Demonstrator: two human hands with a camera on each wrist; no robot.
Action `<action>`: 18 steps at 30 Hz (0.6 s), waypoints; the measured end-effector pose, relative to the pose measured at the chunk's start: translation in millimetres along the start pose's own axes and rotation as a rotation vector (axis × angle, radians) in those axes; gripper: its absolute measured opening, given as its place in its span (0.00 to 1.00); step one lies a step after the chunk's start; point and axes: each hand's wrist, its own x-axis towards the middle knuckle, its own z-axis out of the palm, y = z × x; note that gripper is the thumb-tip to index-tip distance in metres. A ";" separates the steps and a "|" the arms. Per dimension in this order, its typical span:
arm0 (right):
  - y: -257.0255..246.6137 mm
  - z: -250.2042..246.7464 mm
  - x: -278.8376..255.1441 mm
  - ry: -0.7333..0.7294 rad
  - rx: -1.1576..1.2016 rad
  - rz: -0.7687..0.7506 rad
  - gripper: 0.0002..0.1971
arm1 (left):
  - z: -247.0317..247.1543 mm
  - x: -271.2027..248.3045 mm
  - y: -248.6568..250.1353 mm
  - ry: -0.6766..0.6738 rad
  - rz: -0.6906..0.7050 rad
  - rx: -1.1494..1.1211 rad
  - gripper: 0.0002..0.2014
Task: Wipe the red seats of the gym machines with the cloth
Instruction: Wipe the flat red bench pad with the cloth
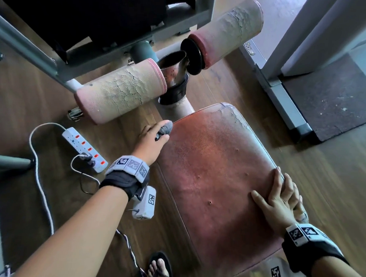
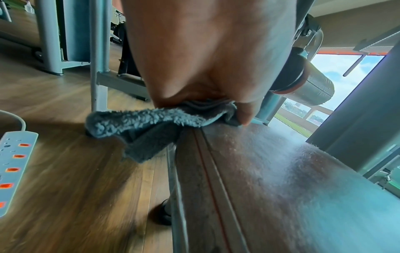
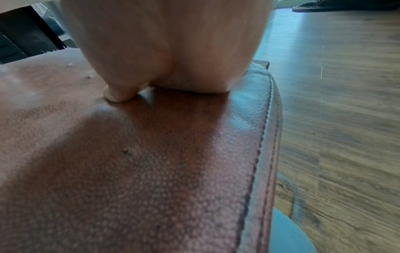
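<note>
A worn red seat (image 1: 209, 178) fills the middle of the head view. At its far left corner my left hand (image 1: 153, 134) grips a bunched grey cloth (image 1: 164, 130). In the left wrist view the cloth (image 2: 151, 123) hangs over the seat's left edge (image 2: 249, 171) from under my curled fingers. My right hand (image 1: 277, 199) lies flat on the seat's right edge, fingers straight. The right wrist view shows the palm (image 3: 164, 51) pressed on the red seat (image 3: 134, 154) beside its stitched seam.
Two cracked pink roller pads (image 1: 118, 92) (image 1: 228, 30) and a metal post (image 1: 175, 74) stand beyond the seat. A white power strip (image 1: 85, 149) with its cable lies on the wooden floor at left. A grey machine frame (image 1: 30, 50) is at back left. A sandalled foot (image 1: 159, 268) is below.
</note>
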 end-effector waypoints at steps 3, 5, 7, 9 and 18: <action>-2.0 -0.7 -0.9 0.000 0.000 0.006 0.54 | -0.9 -5.3 0.9 0.022 -0.014 -0.003 0.23; -2.7 -1.0 -0.7 0.002 0.001 0.005 0.54 | -2.6 -3.1 6.2 0.014 -0.021 -0.001 0.23; -3.1 -1.1 -0.8 0.008 -0.013 0.004 0.54 | -2.7 -3.7 10.7 0.021 -0.031 -0.025 0.23; -3.3 -1.4 -0.8 0.011 -0.020 0.006 0.54 | 1.3 -11.4 10.8 0.054 -0.029 -0.085 0.25; -9.7 -5.8 -6.5 -0.004 0.016 0.016 0.51 | 75.8 -101.8 4.1 0.528 -0.131 -0.463 0.29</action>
